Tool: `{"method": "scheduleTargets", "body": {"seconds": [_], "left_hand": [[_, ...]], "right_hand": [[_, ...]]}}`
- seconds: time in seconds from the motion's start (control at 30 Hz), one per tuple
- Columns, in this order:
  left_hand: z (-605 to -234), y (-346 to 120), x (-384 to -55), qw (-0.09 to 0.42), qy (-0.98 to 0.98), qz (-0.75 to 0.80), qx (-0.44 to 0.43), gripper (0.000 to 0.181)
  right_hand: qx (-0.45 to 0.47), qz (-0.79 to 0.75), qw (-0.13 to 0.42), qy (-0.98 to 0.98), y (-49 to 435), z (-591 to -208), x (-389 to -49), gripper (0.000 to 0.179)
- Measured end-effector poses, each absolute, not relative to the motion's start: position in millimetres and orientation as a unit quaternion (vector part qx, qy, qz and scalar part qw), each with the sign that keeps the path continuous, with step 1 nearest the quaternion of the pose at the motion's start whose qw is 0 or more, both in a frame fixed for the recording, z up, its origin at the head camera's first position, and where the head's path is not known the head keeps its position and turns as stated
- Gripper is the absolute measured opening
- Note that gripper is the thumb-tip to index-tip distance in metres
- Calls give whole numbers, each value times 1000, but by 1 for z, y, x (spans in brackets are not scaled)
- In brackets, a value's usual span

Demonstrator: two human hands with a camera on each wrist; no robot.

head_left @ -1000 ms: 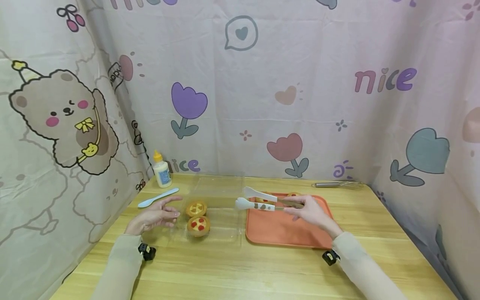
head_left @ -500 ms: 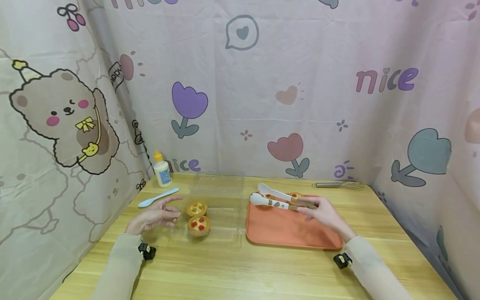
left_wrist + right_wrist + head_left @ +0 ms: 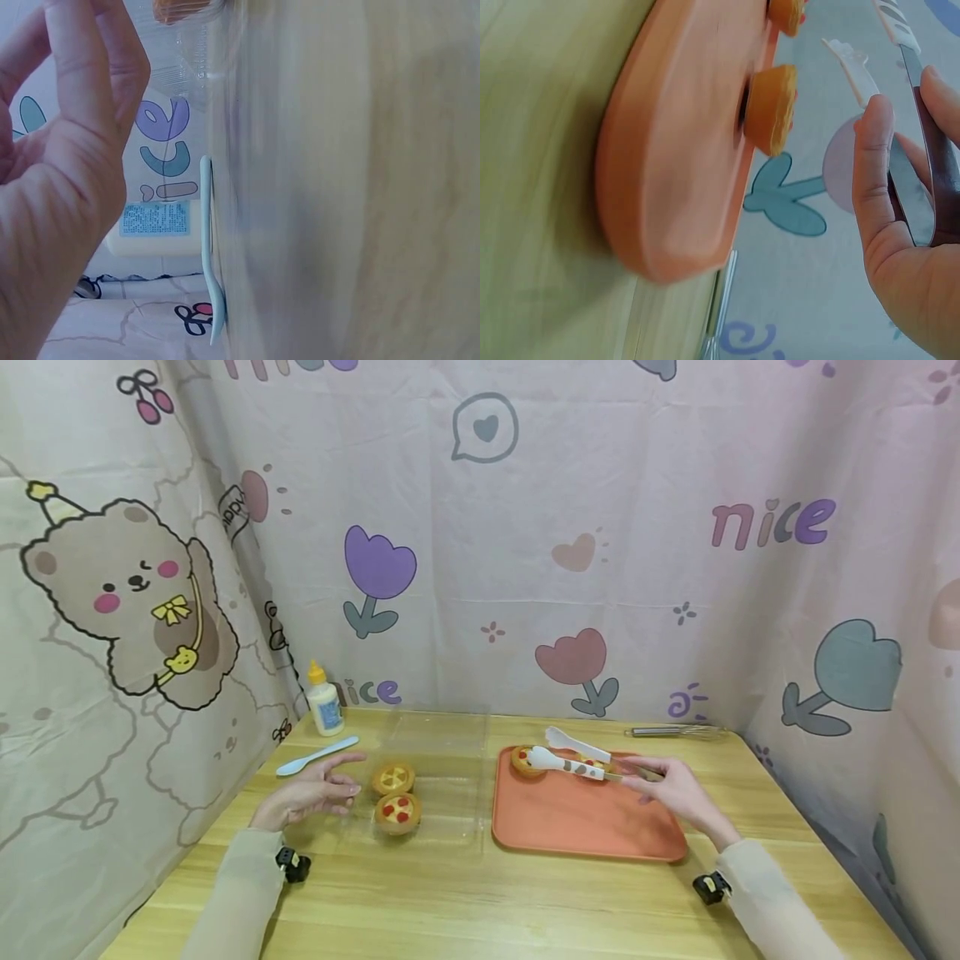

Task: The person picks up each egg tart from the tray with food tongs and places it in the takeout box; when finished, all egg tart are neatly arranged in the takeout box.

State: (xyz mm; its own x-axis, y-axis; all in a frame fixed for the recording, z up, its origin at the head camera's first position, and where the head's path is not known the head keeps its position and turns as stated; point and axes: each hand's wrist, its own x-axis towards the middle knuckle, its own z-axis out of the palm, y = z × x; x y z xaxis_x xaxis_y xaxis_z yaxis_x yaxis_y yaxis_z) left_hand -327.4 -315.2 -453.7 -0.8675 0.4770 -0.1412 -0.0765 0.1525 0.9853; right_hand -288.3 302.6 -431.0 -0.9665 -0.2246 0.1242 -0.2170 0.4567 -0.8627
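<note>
My right hand (image 3: 678, 789) grips the brown handles of food tongs (image 3: 566, 764) with white tips spread apart, held over the orange tray (image 3: 585, 827). Two egg tarts lie along the tray's back edge: a left tart (image 3: 521, 762) with red pieces, and a right tart (image 3: 596, 761) partly hidden behind the tongs. In the right wrist view, nothing sits between the tong tips, and a tart (image 3: 771, 109) stands on the tray below. My left hand (image 3: 311, 792) hovers with loose fingers beside a clear plastic box (image 3: 453, 814), which holds a yellow-topped tart (image 3: 393, 778) and a red-dotted tart (image 3: 397, 814).
The box's transparent lid (image 3: 438, 731) lies folded back. Behind my left hand are a pale blue spatula (image 3: 317, 756) and a white bottle with a yellow cap (image 3: 325, 702). A whisk (image 3: 675, 730) lies at the back right, before a printed curtain (image 3: 480, 552).
My right hand has moved right with the tongs, from beside the box to over the tray's back part, near the right tart. The left hand has stayed in place.
</note>
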Motion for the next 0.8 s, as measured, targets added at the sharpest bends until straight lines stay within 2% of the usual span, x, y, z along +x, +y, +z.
{"method": "scheduleTargets", "body": {"seconds": [0.2,0.8], "left_hand": [[-453,-315,-328,219,725,638,140,76],[-453,-316,-327,222,720,642,145,75]], "right_hand": [[-101,-486,-16,868,316,-429,-289,59],[-79,-491,-3,867,353,-433,-282,66]]}}
